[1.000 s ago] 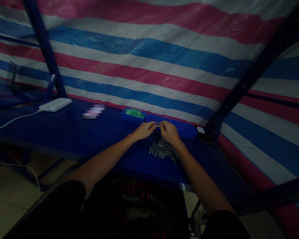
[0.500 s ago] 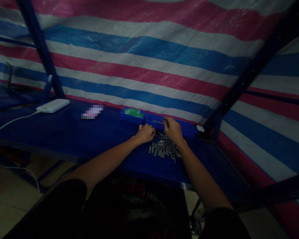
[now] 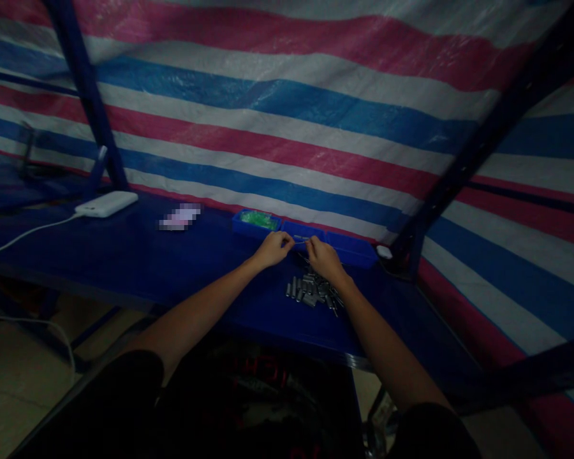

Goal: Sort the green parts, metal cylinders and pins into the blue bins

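Note:
My left hand (image 3: 273, 249) and my right hand (image 3: 324, 258) face each other just in front of the blue bins, fingertips pinched. A thin metal pin (image 3: 300, 242) spans the small gap between them, each hand gripping one end. Below my right hand lies a pile of short grey metal cylinders (image 3: 310, 288) mixed with thin pins, partly covered by that hand. Several of the cylinders stand in a row at the pile's left. Behind the hands, a blue bin (image 3: 291, 227) holds a few small metal pieces.
Left of that bin stands a blue bin of green plastic pieces (image 3: 258, 220); another blue bin (image 3: 351, 245) is at the right. A white device (image 3: 108, 204) with a cable and a pixelated item (image 3: 180, 217) lie leftward on the blue table (image 3: 138, 261). Striped sheeting hangs behind.
My right hand has come down and left from over the bin, and my left hand has risen slightly. Their fingertips now meet at the thin pin. The pile looks unchanged.

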A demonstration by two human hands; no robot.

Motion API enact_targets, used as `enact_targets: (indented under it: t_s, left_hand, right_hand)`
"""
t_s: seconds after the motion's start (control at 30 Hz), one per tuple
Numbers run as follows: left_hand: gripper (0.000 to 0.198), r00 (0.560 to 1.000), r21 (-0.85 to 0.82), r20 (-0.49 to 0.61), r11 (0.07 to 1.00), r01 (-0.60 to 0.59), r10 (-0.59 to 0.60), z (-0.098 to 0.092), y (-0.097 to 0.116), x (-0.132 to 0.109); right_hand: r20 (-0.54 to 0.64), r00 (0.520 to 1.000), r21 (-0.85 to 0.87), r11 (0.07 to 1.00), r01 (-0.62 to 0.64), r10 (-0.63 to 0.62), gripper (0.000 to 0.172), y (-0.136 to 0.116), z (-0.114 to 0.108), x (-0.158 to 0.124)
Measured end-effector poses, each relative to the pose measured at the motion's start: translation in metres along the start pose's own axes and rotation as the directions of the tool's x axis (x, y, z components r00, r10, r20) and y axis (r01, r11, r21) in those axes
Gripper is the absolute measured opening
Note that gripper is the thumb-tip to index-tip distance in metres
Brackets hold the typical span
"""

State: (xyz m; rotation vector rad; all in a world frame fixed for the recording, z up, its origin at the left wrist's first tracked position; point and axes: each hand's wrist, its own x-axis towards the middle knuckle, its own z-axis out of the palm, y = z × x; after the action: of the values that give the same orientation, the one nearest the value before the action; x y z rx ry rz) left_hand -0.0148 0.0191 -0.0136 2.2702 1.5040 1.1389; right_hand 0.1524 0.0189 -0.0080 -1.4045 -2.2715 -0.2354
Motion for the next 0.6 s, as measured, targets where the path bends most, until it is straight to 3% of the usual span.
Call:
enact_targets:
  t_s: [0.3,0.43,0.6]
  left_hand:
    - [0.012,0.998,-0.167,0.062,0.986,-0.022,0.032,-0.0042,0.0015,0.0011]
    - [0.011,0.99,-0.24,0.136,0.971,0.005,0.028,-0.0047,0.0041,-0.0003]
    - [0.011,0.992,-0.234,0.11,0.972,-0.038,0.066,-0.0066,0.0056,-0.0005]
  right_hand:
    - [-0.117,0.993,0.245,0.969,0.014,0.015,0.028,0.005,0.0019,0.0038]
    - [-0.08,0.996,0.388,0.922,0.009,0.024,0.031,0.0049,0.0036,0.0057]
    - [-0.039,0.999,0.503,0.865,-0.006,0.03,0.034,0.0038,0.0015,0.0061]
